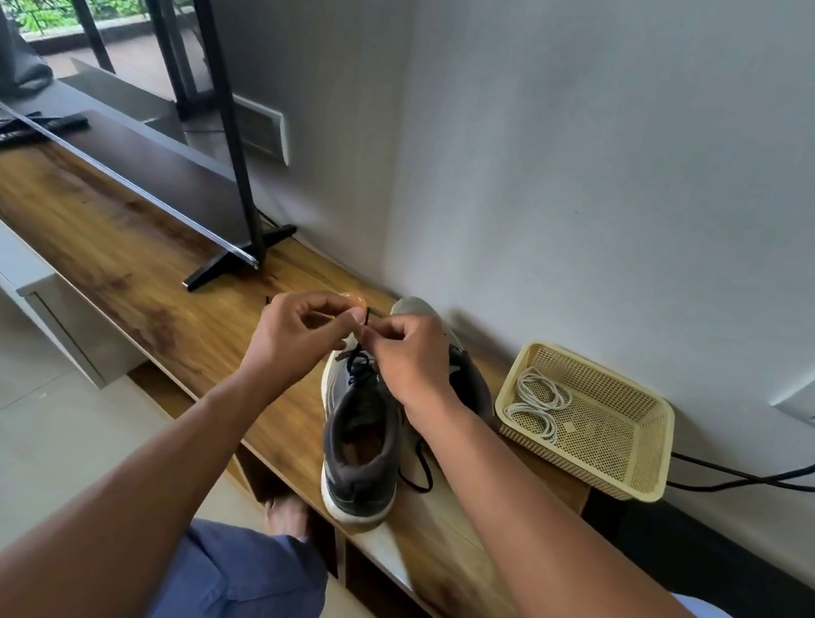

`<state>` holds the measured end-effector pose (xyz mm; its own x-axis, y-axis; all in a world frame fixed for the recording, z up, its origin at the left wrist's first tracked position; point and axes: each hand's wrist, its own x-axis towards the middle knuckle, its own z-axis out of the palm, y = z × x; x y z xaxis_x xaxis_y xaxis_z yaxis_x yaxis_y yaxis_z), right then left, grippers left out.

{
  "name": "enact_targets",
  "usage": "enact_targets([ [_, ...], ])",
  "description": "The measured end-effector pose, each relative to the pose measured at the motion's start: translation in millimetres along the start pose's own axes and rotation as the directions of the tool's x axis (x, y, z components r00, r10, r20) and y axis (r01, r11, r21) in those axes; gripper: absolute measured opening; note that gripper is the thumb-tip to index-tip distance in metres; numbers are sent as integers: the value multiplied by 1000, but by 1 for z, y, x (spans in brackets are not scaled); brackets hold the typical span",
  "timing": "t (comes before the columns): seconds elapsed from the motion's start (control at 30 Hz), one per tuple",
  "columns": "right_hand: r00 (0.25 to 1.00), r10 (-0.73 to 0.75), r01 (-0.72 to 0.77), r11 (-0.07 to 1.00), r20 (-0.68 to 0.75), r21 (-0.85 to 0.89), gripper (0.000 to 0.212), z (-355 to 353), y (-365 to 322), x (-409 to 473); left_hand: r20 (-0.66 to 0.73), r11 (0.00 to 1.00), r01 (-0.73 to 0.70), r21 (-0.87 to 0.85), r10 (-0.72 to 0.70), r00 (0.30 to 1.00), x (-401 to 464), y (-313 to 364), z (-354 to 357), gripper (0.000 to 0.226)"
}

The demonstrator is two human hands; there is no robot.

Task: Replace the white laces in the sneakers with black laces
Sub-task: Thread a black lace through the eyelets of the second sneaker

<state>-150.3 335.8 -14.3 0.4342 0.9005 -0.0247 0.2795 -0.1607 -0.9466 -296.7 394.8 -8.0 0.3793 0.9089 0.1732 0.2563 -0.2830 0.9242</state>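
**Black lace pinched above the shoe**

Both hands meet over the near shoe [361, 437], which stands on the wooden shelf [109, 238] with its heel at the front edge. The left hand [298, 333] and right hand [406, 360] each pinch the black lace [360, 354] with curled fingers. A second shoe [460, 362] lies just behind, against the wall. To the right, close by, a basket [657, 445] holds the white laces [538, 401]. To the left, the TV foot [230, 259] stands near the hands; bare shelf runs beyond it.
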Motion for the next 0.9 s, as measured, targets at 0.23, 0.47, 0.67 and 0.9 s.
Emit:
enact_targets([
  [0.23,993,-77,86,991,92,-104,9,-3,0,4,-38,986,93,-141,-100,994,2,1,5,6],
  [0.47,997,72,-65,956,15,-287,21,-29,13,12,-6,860,167,-482,-193,981,11,-3,-5,22],
  [0.67,993,57,15,810,105,-586,22,-16,17,5,5,989,39,146,-41,999,17,-20,-20,10],
  [0.9,993,33,55,736,117,-675,22,1,22,-6,280,898,-64,435,-67,958,14,-24,0,7],
])
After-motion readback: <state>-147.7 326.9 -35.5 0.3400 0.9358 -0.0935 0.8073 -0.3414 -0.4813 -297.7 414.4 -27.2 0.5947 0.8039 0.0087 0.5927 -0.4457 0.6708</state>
